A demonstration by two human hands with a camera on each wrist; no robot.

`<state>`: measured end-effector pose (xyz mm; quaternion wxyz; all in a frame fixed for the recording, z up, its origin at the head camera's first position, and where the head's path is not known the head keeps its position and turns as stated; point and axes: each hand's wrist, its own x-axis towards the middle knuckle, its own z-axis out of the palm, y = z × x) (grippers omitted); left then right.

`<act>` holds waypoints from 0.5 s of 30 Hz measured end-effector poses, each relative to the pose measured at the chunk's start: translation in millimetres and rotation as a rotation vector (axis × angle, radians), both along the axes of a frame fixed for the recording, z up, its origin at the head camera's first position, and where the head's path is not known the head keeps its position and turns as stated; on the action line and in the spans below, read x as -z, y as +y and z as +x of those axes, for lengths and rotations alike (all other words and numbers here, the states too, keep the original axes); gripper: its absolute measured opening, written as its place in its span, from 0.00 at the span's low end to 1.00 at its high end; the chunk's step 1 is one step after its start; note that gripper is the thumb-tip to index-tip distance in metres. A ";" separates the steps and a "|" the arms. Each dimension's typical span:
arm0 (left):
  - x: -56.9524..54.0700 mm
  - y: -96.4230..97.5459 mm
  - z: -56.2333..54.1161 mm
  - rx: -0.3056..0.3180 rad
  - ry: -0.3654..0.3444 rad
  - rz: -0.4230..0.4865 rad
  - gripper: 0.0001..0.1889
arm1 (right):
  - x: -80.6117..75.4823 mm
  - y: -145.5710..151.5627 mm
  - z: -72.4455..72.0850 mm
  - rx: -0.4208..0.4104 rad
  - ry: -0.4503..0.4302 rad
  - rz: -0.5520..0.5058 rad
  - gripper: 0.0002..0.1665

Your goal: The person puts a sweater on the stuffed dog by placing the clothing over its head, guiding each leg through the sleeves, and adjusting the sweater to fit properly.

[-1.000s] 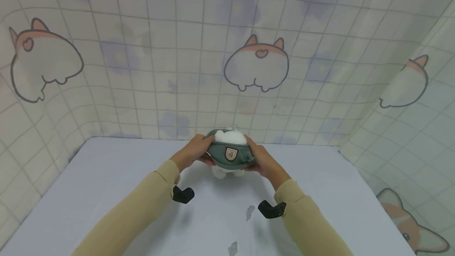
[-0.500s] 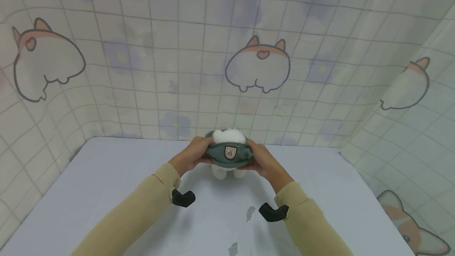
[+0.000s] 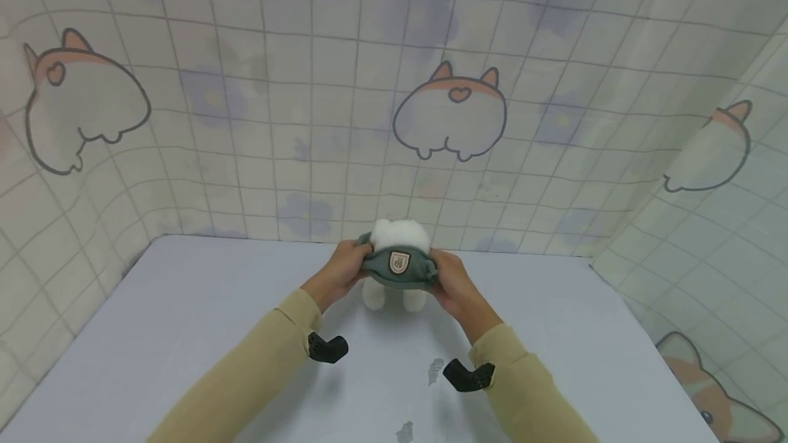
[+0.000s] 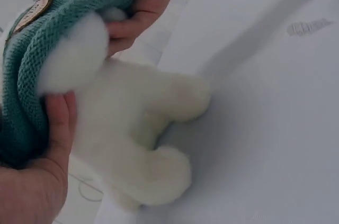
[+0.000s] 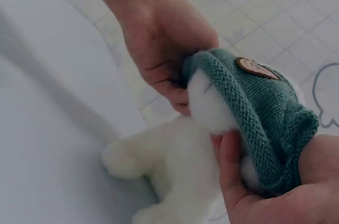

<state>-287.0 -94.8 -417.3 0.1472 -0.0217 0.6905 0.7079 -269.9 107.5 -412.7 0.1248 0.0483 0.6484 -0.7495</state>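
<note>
A white plush toy (image 3: 400, 232) with stubby legs stands near the back edge of the table. Around its head is a green knitted garment (image 3: 401, 268) with a pale shield-shaped patch (image 3: 399, 262), covering the face while the white crown shows above. My left hand (image 3: 340, 271) grips the knit at the toy's left side in the head view; my right hand (image 3: 454, 280) grips it at the other side. Fingertips of both hands reach under the rolled hem against the white muzzle (image 4: 79, 54), as the left wrist view shows. The toy's legs (image 5: 132, 158) hang below the knit.
The table (image 3: 185, 306) has a pale cover with small grey worn patches (image 3: 434, 370) in front of the toy. A curtain (image 3: 320, 122) with a grid and cartoon corgis stands behind and on both sides. Black wrist mounts (image 3: 329, 347) sit at both sleeves.
The toy's white crown now shows more above the green knit, and the knit's far rim shows less behind it. My left hand has shifted slightly right, and both hands keep their grip.
</note>
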 end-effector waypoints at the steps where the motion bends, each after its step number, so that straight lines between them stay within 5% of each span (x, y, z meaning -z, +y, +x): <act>1: -0.6 -0.5 1.0 0.008 -0.006 0.010 0.22 | -0.1 0.0 0.1 0.008 -0.001 0.006 0.22; 8: -8.9 -13.5 13.7 0.148 -0.108 0.018 0.25 | -14.0 -0.1 6.4 -0.093 -0.022 0.109 0.34; 15: -17.3 -13.6 21.0 0.222 -0.132 0.039 0.28 | -19.6 -3.8 10.9 -0.149 -0.098 0.028 0.33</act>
